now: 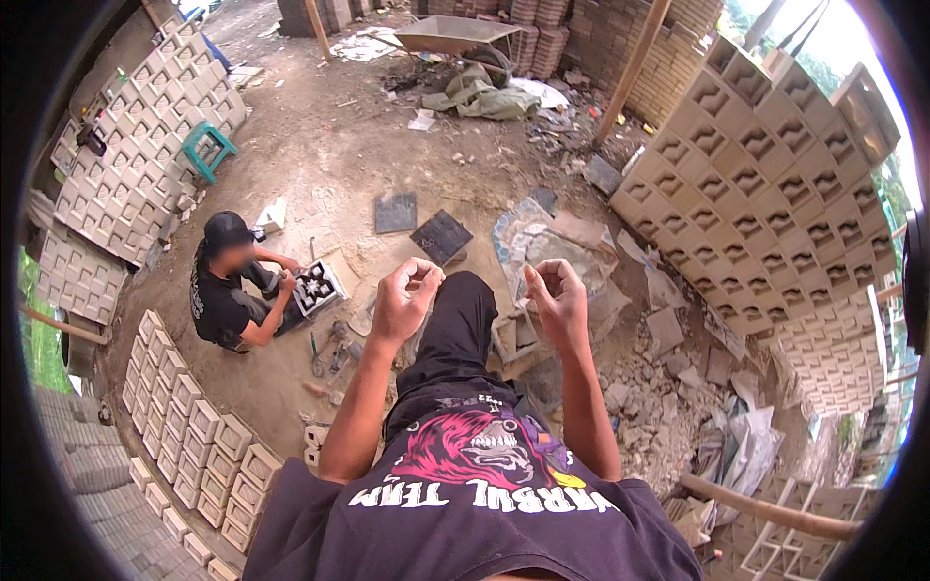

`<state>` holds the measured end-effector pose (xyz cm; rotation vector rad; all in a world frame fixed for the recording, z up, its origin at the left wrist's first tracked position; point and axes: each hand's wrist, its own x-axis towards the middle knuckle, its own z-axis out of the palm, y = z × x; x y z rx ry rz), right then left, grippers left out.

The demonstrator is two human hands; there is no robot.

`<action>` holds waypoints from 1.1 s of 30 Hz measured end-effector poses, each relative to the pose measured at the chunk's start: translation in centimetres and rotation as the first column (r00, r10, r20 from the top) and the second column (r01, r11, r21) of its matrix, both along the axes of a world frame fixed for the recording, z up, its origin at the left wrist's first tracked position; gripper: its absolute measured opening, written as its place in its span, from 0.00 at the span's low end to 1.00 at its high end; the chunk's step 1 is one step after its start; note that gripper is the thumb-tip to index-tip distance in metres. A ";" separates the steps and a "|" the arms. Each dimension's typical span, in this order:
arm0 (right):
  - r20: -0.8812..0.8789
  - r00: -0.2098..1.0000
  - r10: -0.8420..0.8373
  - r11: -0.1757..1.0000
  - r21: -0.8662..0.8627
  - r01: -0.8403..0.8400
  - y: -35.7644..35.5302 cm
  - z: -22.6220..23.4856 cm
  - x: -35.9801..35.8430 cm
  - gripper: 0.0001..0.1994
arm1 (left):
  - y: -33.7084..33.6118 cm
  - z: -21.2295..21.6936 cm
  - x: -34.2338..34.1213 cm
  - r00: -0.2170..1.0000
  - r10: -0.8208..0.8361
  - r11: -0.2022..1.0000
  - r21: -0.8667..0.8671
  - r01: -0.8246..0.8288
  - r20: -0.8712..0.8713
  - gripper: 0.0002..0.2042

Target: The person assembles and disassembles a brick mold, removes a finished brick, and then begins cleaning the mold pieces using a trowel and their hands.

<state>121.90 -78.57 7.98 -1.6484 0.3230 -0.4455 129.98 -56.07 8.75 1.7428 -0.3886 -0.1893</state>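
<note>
My left hand (405, 298) is raised in front of me, left of my knee, its dusty fingers curled toward the thumb with nothing visible in them. Across from it, my right hand (559, 302) is held up the same way, fingers bent in and thumb close, also without a visible object. Neither hand touches anything. Below and between them is my leg in black trousers (450, 324). On the ground beyond lie two dark square plates (441, 235). Under my right hand is a pale frame-like block or mould (515, 337), partly hidden. A dusty mix pile (542, 242) lies just past it.
At left a seated co-worker (228, 281) handles a mould (318, 288) with dark inserts. Stacked vent blocks (756, 184) rise at right; more blocks (189, 436) stand at lower left. Rubble (649, 416) lies at right. A wheelbarrow (455, 35) and green stool (207, 151) are farther off.
</note>
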 end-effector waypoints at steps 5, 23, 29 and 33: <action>0.067 0.997 0.031 0.999 0.032 -0.033 -0.6 1.6 2.4 0.10 | -0.9 2.2 2.0 0.996 0.050 0.997 -0.057 -0.045 0.074 0.08; 0.041 0.902 0.429 0.866 -0.303 -0.398 -3.2 1.7 31.4 0.11 | -2.3 -2.2 24.2 0.905 0.408 0.913 -0.084 -0.400 0.121 0.10; -0.024 0.866 0.500 0.819 -0.312 -0.481 -4.4 3.3 42.7 0.11 | -4.9 -1.0 34.7 0.904 0.411 0.912 -0.054 -0.407 0.116 0.10; 0.008 0.882 0.470 0.862 -0.221 -0.457 -4.9 4.3 47.1 0.13 | -6.3 2.1 39.3 0.933 0.353 0.936 -0.021 -0.353 0.073 0.09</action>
